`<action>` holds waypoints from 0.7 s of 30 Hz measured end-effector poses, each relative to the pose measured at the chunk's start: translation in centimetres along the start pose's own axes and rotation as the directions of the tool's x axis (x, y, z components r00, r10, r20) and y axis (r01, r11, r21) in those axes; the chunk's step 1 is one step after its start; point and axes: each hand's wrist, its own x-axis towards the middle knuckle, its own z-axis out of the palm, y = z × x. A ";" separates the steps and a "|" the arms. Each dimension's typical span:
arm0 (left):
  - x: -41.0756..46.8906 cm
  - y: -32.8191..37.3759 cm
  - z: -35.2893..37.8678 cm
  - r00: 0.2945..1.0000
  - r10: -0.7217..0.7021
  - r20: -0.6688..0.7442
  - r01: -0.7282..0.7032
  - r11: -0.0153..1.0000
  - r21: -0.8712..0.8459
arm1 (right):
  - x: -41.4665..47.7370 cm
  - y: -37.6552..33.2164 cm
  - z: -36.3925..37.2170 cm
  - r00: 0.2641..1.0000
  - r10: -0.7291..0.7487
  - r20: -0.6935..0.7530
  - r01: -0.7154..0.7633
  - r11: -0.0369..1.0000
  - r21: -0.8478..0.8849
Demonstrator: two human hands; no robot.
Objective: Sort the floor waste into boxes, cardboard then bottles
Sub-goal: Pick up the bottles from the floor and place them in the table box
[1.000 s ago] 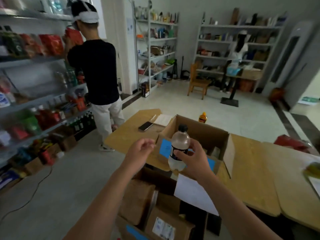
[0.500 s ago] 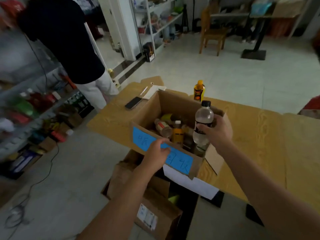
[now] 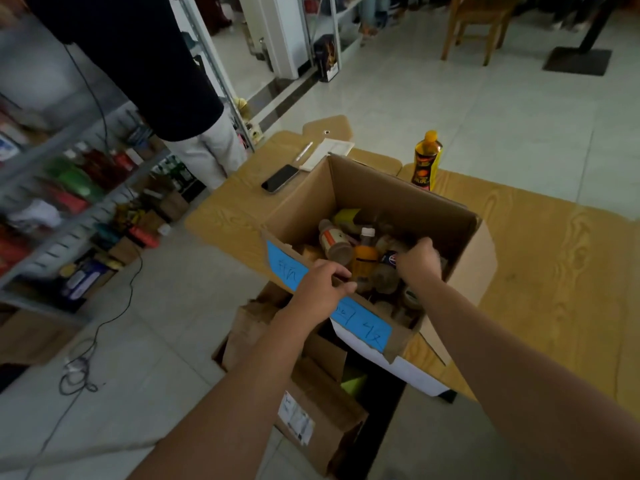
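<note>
Your left hand (image 3: 320, 289) reaches forward with the arm nearly straight. Its fingers curl over the near rim of the cardboard box (image 3: 398, 188), with the thumb on the outer face, so it clamps the front wall. It covers the middle of a blue label (image 3: 363, 325) taped there. The label's handwritten dark characters show on either side of your hand, but I cannot read them surely.

Below the table edge, flattened cardboard (image 3: 322, 410) stands in a second box on the floor. One piece carries a white sticker (image 3: 296, 418) with print too small to read.

Inside the upper box, a brown-capped bottle (image 3: 334, 242) lies on its side with its base toward you. An orange bottle (image 3: 363, 254) with a white cap stands upright beside it.

Just to the right, the clear bottle (image 3: 384, 275) with a dark blue label sits among the others, its long axis roughly upright and its cap hidden.

Your right hand (image 3: 420, 263) is down in the box, knuckles up, with its fingers wrapped round that bottle's upper part.

Farther right, a yellow-capped bottle (image 3: 427, 161) stands upright on the table (image 3: 554, 271) behind the box.
</note>
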 end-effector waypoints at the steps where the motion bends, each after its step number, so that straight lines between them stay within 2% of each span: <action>1: 0.0 0.0 0.1 1.000 0.004 -0.007 -0.004 1.000 0.003 | 0.0 0.1 0.4 1.000 0.002 0.024 -0.001 1.000 -0.022; 11: -0.1 -0.3 0.3 1.000 0.020 0.014 -0.020 1.000 -0.012 | -1.5 0.2 1.1 0.983 -0.175 0.047 0.180 0.974 -0.136; 13: -0.9 -0.8 -0.2 0.997 0.034 0.063 -0.028 0.994 -0.103 | -2.4 0.0 1.0 0.966 -0.255 0.030 0.257 0.955 -0.151; 15: -2.0 -1.8 -0.8 0.995 0.062 0.075 -0.042 0.969 -0.245 | -4.0 -0.5 1.4 0.931 -0.366 -0.001 0.361 0.918 -0.166; 18: -4.1 -4.2 -1.4 0.994 0.103 -0.040 -0.111 0.937 -0.332 | -7.5 -1.8 3.3 0.861 -0.509 0.006 0.506 0.854 -0.122; 21: -6.2 -7.5 -2.5 0.992 0.035 -0.124 -0.087 0.893 -0.441 | -11.2 -2.6 5.8 0.774 -0.631 0.054 0.634 0.769 -0.080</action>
